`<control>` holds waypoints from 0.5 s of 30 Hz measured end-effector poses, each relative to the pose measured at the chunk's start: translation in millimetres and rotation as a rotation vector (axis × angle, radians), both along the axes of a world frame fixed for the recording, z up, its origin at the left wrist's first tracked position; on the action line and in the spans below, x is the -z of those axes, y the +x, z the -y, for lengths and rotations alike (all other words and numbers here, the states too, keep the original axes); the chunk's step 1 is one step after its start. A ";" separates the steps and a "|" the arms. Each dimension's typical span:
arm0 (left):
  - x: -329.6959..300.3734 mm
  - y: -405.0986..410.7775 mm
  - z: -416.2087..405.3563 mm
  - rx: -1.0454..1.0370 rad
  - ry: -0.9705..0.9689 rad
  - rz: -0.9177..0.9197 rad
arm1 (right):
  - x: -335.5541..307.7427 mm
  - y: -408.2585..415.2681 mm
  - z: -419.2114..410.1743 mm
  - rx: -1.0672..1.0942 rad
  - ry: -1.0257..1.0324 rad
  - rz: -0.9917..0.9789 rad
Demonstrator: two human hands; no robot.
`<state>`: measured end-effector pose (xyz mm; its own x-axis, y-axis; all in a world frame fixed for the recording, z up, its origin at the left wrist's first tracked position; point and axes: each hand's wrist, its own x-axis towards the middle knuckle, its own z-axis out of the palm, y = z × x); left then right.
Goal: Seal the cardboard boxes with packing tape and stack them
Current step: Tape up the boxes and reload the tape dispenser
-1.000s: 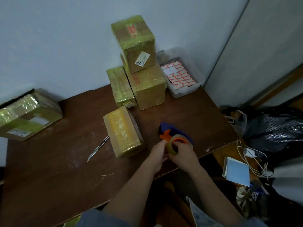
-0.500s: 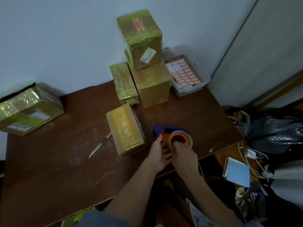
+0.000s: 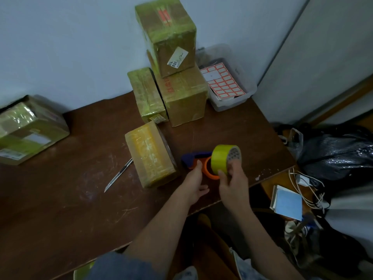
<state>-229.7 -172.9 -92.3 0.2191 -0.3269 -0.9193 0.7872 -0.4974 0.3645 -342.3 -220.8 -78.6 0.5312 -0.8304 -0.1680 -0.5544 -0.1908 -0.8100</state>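
Cardboard boxes (image 3: 175,63): taped, stacked at desk (image 3: 60,199) rear; one box (image 3: 150,154) lies apart | right hand (image 3: 232,182) grips tape roll (image 3: 224,158), lifted off dispenser (image 3: 198,161), likely to find its end | left hand (image 3: 193,182) steadies dispenser, fingers extended

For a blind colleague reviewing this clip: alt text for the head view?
A right hand lifts a yellow-green tape roll off an orange-and-blue dispenser steadied by the left hand, on a brown wooden table with taped cardboard boxes.
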 end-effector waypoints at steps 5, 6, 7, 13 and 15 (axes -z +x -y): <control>-38.8 4.6 -12.0 -0.045 -0.183 0.254 | -43.6 0.4 17.3 0.147 0.558 0.349; -50.3 6.4 -14.7 -0.066 -0.263 0.256 | -50.4 1.2 18.6 0.148 0.623 0.416; -62.4 8.3 -17.6 -0.072 -0.331 0.263 | -56.3 2.2 18.5 0.136 0.675 0.470; -121.1 19.0 -34.0 -0.028 -0.571 0.349 | -93.6 20.4 4.2 0.006 0.646 0.574; -128.9 22.7 -39.0 -0.018 -0.602 0.384 | -103.1 26.6 4.1 0.012 0.639 0.575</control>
